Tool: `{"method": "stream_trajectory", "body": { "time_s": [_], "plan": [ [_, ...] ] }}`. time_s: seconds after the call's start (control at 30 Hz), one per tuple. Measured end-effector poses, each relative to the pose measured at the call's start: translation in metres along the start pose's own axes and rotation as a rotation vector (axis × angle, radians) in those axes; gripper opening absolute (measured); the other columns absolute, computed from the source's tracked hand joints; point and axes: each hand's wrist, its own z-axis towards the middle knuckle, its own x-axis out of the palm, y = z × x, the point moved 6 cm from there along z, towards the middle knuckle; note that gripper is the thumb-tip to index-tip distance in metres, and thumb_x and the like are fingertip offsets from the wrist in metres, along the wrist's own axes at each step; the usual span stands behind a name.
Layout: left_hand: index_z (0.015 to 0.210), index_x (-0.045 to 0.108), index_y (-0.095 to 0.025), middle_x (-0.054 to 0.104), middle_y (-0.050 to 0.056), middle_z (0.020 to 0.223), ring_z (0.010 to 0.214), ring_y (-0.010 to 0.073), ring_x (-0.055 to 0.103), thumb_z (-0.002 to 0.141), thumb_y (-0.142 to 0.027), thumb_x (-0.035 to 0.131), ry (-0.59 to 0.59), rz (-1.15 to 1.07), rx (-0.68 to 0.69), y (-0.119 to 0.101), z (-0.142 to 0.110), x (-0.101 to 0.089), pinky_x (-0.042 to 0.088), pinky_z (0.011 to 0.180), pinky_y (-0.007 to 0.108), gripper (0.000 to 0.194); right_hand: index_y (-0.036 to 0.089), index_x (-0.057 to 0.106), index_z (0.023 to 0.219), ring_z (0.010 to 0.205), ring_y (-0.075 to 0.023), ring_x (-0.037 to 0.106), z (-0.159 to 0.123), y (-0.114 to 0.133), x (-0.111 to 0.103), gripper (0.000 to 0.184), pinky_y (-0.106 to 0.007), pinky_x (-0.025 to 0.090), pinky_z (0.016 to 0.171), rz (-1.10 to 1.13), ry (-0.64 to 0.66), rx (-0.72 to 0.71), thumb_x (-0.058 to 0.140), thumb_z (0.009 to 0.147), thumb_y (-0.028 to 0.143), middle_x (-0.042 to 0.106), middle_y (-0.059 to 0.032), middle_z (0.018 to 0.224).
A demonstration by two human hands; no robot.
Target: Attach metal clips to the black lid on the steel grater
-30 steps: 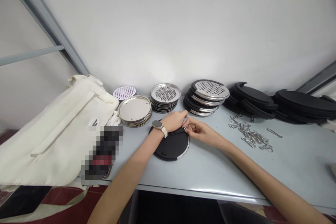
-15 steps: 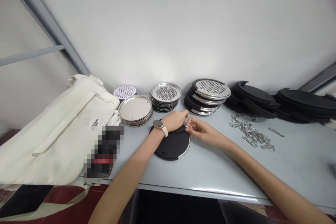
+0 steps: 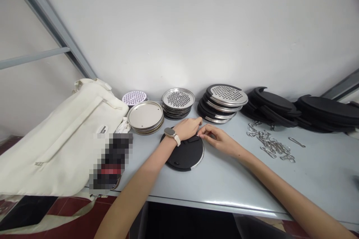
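Note:
A black round grater holder (image 3: 183, 157) with a metal rim showing at its right edge lies flat on the table in front of me. My left hand (image 3: 188, 128), a watch on its wrist, reaches over the holder and is closed on its far edge; most of its fingers are hidden behind the hand. From the right, my right hand (image 3: 217, 138) pinches a small metal wire clip (image 3: 198, 135) at the holder's upper right edge. Loose metal wire clips (image 3: 269, 143) lie in a heap to the right of that hand.
Behind the hands stand a stack of plain metal discs (image 3: 146, 115), a stack of grater discs (image 3: 178, 99) and graters in black holders (image 3: 227, 94). More black holders (image 3: 270, 102) are piled at the right. A cream bag (image 3: 70, 138) occupies the left side.
My right hand has shifted slightly, bringing its fingertips and the wire clip a little left, closer over the holder's edge. My left hand keeps its place on the holder.

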Motion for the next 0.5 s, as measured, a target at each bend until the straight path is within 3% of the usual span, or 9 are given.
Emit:
{"method": "stream_trajectory", "body": {
  "time_s": [0.27,0.5],
  "plan": [
    [0.101,0.049,-0.018,0.065,0.006,0.083,0.076,0.0208,0.064,0.093,-0.023,0.039,-0.003,-0.018,0.018,0.0009,-0.0006,0.0010,0.047,0.066,0.027,0.014,0.021,0.053,0.097,0.078,-0.0165,0.058,-0.0012,0.0030,-0.0002,0.018,-0.029,0.045,0.072,0.160,-0.029,-0.016,0.048,0.092,0.038,0.062,-0.0027,0.085],
    [0.105,0.049,-0.019,0.066,0.006,0.084,0.078,0.0212,0.065,0.093,-0.017,0.035,-0.014,-0.015,0.014,0.0022,-0.0003,0.0022,0.047,0.069,0.029,0.018,0.020,0.054,0.088,0.073,-0.0159,0.056,-0.0002,-0.0038,0.0004,0.019,-0.028,0.044,0.068,0.108,-0.047,0.007,0.050,0.091,0.038,0.060,-0.0020,0.078]
  ]
}}
